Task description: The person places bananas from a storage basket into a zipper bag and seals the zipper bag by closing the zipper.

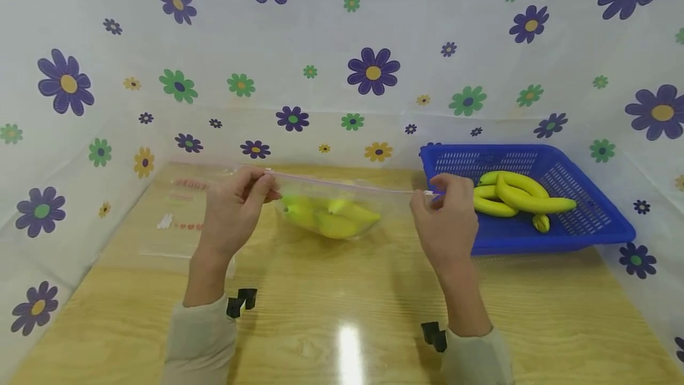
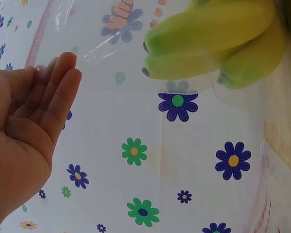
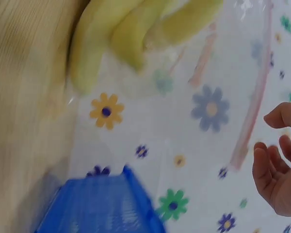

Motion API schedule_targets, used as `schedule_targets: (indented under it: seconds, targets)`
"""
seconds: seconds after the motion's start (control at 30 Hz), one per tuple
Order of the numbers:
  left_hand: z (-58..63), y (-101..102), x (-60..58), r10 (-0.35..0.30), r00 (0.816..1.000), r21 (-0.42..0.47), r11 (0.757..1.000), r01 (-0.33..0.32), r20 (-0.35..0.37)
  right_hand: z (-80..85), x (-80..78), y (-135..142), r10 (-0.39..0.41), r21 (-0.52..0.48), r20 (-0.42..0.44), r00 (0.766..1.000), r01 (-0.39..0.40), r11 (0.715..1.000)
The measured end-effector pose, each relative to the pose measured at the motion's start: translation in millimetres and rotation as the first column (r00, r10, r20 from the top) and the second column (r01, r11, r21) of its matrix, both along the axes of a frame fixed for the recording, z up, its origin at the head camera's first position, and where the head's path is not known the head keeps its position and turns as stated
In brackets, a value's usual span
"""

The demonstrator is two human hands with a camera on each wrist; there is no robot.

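A clear zip-top bag (image 1: 392, 210) with a pink top strip stretches across the middle, with several yellow-green bananas (image 1: 331, 218) inside. My left hand (image 1: 232, 210) pinches the left end of that strip between thumb and index finger, the other fingers lying loosely bent in the left wrist view. At the strip's other end is my right hand (image 1: 449, 218). In the right wrist view its thumb and fingers stand apart beside the strip end, with nothing between them. The bananas (image 2: 218, 43) hang low in the bag, their dark tips showing through the plastic.
A blue basket (image 1: 598, 233) holding more bananas (image 1: 518, 195) stands at the back right, close beside my right hand. Flat clear bags (image 1: 171, 236) with pink print lie on the wooden table (image 1: 299, 308) at left. A flower-patterned sheet (image 1: 320, 34) encloses the back and sides.
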State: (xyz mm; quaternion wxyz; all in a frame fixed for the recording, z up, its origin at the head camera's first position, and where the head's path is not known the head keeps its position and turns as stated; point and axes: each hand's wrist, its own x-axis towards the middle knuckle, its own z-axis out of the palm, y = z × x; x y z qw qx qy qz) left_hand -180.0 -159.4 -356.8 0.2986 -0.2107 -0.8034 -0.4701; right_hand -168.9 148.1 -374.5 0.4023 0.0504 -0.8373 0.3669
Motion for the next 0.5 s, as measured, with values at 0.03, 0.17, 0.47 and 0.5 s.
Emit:
schedule_targets:
  seconds: [0.03,0.17,0.47,0.5]
  targets:
    - [0.0,0,0.7,0.002,1.000,0.005,1.000,-0.002,0.010,2.3,4.7,-7,0.016,0.027,-0.010,1.000,-0.016,1.000]
    - [0.9,1,3.3,0.024,1.000,-0.006,1.000,-0.024,0.001,8.6,19.6,-31,0.141,0.165,0.180,0.973,-0.172,0.971]
    - [1.2,11,5.5,-0.054,0.997,-0.105,0.993,0.048,-0.058,-3.7,14.3,-33,0.276,0.022,0.774,0.570,-0.459,0.888]
    - [2.2,15,6.4,-0.082,0.996,-0.113,0.991,0.077,-0.042,-4.6,13.9,-33,0.315,-0.017,0.776,0.546,-0.481,0.876]
